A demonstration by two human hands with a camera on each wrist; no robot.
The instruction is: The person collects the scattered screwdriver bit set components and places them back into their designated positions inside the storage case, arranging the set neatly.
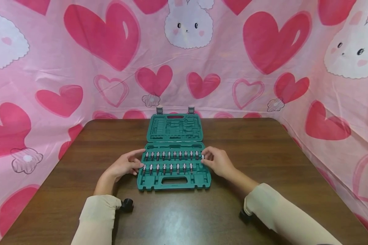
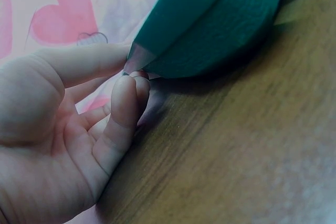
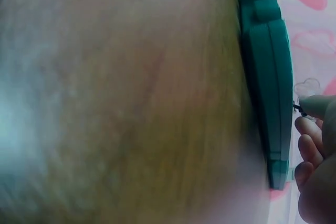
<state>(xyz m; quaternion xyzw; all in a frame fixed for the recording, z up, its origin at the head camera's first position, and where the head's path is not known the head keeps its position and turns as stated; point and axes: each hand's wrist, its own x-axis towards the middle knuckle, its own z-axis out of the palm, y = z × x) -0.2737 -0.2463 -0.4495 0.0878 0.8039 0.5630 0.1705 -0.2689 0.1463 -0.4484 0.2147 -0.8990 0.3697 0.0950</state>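
Observation:
An open green case [image 1: 199, 183] lies on the table, with two rows of bit sockets [image 1: 164, 168], silver with dark tips, in its near half. My right hand [image 1: 219, 161] is at the right end of the back row and pinches a bit socket [image 1: 203, 157] between thumb and fingers. Its dark tip [image 3: 298, 108] points toward the case in the right wrist view. My left hand [image 1: 122, 166] grips the left edge of the case, thumb at the rim and index finger stretched along it. In the left wrist view curled fingers [image 2: 123, 108] meet the case's corner.
Behind the sockets the case lid [image 1: 174, 139] lies folded back, its two latches [image 1: 191, 110] sticking up at the far edge. The wooden table [image 1: 251, 143] reaches out on both sides. Pink heart-patterned cloth [image 1: 202, 58] hangs around the back and sides.

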